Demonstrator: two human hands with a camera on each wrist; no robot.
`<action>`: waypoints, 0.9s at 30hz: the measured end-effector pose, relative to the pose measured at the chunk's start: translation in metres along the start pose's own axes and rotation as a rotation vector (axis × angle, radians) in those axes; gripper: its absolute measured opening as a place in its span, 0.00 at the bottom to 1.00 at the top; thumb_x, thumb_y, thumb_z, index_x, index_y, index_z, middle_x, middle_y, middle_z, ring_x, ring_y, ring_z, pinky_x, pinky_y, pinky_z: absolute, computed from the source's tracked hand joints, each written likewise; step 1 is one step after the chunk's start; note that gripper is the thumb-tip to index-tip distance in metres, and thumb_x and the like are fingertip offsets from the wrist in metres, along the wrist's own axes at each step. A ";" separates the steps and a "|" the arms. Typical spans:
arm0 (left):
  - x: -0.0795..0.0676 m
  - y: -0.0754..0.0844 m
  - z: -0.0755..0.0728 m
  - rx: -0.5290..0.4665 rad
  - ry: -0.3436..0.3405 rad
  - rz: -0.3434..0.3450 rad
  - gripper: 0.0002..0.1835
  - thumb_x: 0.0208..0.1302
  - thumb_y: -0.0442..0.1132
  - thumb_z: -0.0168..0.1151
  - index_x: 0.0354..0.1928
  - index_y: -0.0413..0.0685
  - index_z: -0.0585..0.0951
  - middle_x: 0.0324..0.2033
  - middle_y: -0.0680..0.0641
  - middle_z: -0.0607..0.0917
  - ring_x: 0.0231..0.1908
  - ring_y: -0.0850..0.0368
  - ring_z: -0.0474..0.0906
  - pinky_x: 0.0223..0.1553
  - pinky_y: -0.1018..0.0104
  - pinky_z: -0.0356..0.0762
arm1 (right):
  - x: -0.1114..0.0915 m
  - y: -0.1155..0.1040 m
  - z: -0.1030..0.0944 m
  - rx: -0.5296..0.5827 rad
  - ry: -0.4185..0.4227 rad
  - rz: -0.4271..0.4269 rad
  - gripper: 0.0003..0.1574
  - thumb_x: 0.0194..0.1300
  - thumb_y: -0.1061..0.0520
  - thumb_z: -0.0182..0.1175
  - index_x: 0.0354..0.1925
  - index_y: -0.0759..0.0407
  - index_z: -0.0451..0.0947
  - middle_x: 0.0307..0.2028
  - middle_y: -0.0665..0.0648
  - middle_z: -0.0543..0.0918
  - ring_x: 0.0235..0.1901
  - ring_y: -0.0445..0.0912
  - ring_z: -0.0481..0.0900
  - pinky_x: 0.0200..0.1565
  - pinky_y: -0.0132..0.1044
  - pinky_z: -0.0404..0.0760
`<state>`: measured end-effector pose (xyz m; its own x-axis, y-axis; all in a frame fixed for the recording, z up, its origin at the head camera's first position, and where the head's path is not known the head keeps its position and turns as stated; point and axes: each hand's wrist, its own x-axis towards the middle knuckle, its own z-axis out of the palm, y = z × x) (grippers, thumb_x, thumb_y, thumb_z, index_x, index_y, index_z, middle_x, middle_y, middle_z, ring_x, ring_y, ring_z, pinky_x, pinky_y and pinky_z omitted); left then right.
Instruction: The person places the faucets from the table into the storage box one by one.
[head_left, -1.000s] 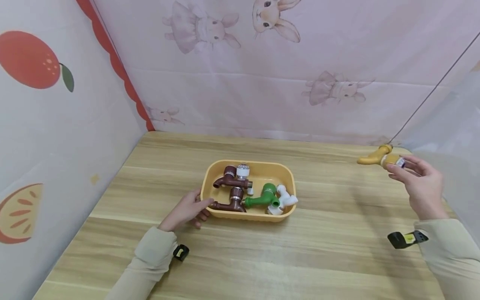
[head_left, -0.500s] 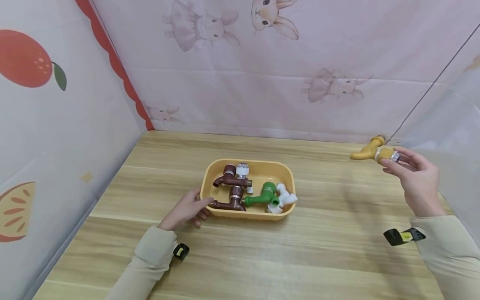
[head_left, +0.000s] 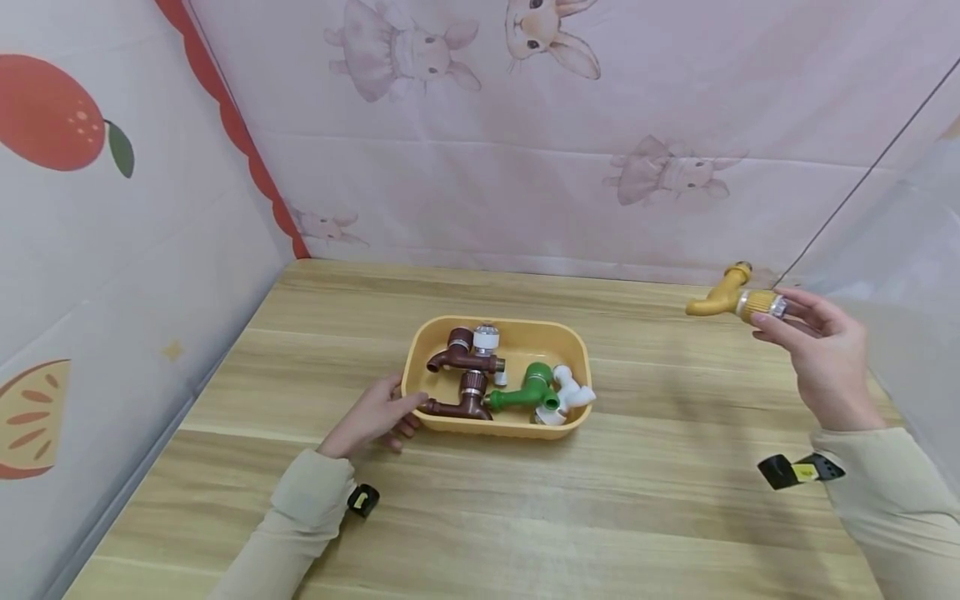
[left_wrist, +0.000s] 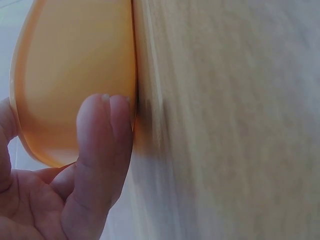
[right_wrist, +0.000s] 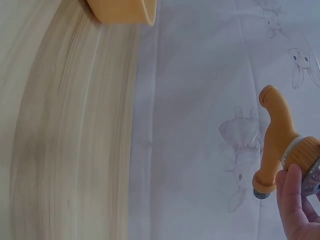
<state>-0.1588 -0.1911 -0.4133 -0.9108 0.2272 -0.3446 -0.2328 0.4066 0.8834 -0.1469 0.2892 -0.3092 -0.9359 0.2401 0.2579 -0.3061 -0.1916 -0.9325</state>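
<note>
A yellow faucet (head_left: pixel 723 298) with a ribbed knob and clear end cap hangs in the air at the right of the head view. My right hand (head_left: pixel 832 362) pinches it by the knob; in the right wrist view the faucet (right_wrist: pixel 277 132) shows its spout and threaded end free of the fingers. My left hand (head_left: pixel 375 417) holds the left end of a yellow plastic basin (head_left: pixel 540 329), thumb over the rim and fingers (left_wrist: pixel 97 145) against the outer wall. Inside lie two brown faucets (head_left: pixel 461 360), a green faucet (head_left: pixel 528 390) and white faucets (head_left: pixel 572 392), partly overlapping.
The basin stands on a wood-grain table (head_left: pixel 637 500). A pink rabbit-print cloth (head_left: pixel 480 192) hangs along the table's back edge, and a white fruit-print cloth (head_left: pixel 165 267) borders the left side.
My right hand has moved a little to the left with the yellow faucet, whose threaded end has tilted upward and left. The left hand and basin keep their place.
</note>
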 end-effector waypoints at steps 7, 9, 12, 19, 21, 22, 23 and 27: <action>0.000 -0.002 0.000 -0.012 -0.007 0.002 0.23 0.64 0.43 0.55 0.55 0.35 0.66 0.26 0.39 0.79 0.23 0.51 0.77 0.18 0.60 0.81 | -0.001 0.000 0.007 0.026 -0.051 -0.013 0.22 0.51 0.78 0.59 0.45 0.68 0.76 0.37 0.57 0.80 0.33 0.43 0.81 0.33 0.31 0.83; 0.000 -0.002 0.000 -0.017 -0.009 0.002 0.23 0.64 0.43 0.55 0.55 0.35 0.66 0.27 0.38 0.79 0.23 0.50 0.77 0.18 0.60 0.81 | 0.000 0.000 0.010 0.043 -0.062 -0.016 0.21 0.51 0.79 0.58 0.45 0.68 0.77 0.37 0.57 0.80 0.33 0.43 0.81 0.34 0.31 0.83; 0.000 -0.002 0.000 -0.024 -0.013 0.001 0.23 0.64 0.43 0.55 0.55 0.35 0.66 0.27 0.38 0.79 0.24 0.50 0.77 0.18 0.60 0.81 | 0.000 0.001 0.014 0.057 -0.078 -0.020 0.21 0.51 0.80 0.57 0.44 0.68 0.77 0.38 0.57 0.80 0.34 0.43 0.81 0.34 0.32 0.83; 0.000 -0.002 0.001 -0.011 0.000 0.002 0.23 0.64 0.42 0.55 0.55 0.35 0.66 0.26 0.39 0.79 0.23 0.50 0.77 0.18 0.60 0.81 | -0.001 0.004 0.020 0.058 -0.118 -0.018 0.22 0.53 0.80 0.55 0.46 0.67 0.76 0.43 0.57 0.74 0.36 0.43 0.80 0.36 0.31 0.83; 0.001 -0.002 0.001 -0.006 0.003 0.004 0.22 0.64 0.42 0.55 0.54 0.35 0.66 0.26 0.39 0.79 0.23 0.51 0.77 0.17 0.60 0.81 | -0.001 0.005 0.021 0.072 -0.133 -0.016 0.22 0.53 0.80 0.55 0.46 0.68 0.76 0.42 0.57 0.75 0.36 0.43 0.80 0.37 0.31 0.83; 0.001 -0.002 0.001 -0.005 0.005 0.003 0.22 0.64 0.42 0.55 0.54 0.35 0.67 0.26 0.39 0.79 0.23 0.51 0.77 0.18 0.60 0.81 | -0.002 0.005 0.022 0.080 -0.140 -0.012 0.22 0.53 0.80 0.55 0.46 0.68 0.76 0.42 0.57 0.76 0.36 0.44 0.80 0.37 0.32 0.83; 0.001 -0.003 0.001 -0.005 0.005 0.004 0.22 0.64 0.43 0.55 0.54 0.35 0.67 0.26 0.39 0.79 0.23 0.51 0.77 0.18 0.60 0.81 | -0.002 0.004 0.023 0.086 -0.146 -0.007 0.22 0.53 0.79 0.55 0.46 0.68 0.76 0.41 0.57 0.77 0.36 0.44 0.80 0.37 0.32 0.82; 0.002 -0.003 0.002 -0.006 0.008 0.006 0.22 0.64 0.43 0.55 0.53 0.35 0.67 0.26 0.39 0.80 0.23 0.51 0.77 0.18 0.60 0.81 | -0.003 0.005 0.028 0.094 -0.170 0.010 0.21 0.54 0.78 0.55 0.47 0.68 0.76 0.40 0.57 0.79 0.37 0.44 0.80 0.38 0.31 0.82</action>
<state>-0.1593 -0.1905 -0.4174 -0.9149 0.2222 -0.3371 -0.2296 0.4004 0.8871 -0.1505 0.2612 -0.3075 -0.9524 0.0751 0.2954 -0.3044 -0.2834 -0.9094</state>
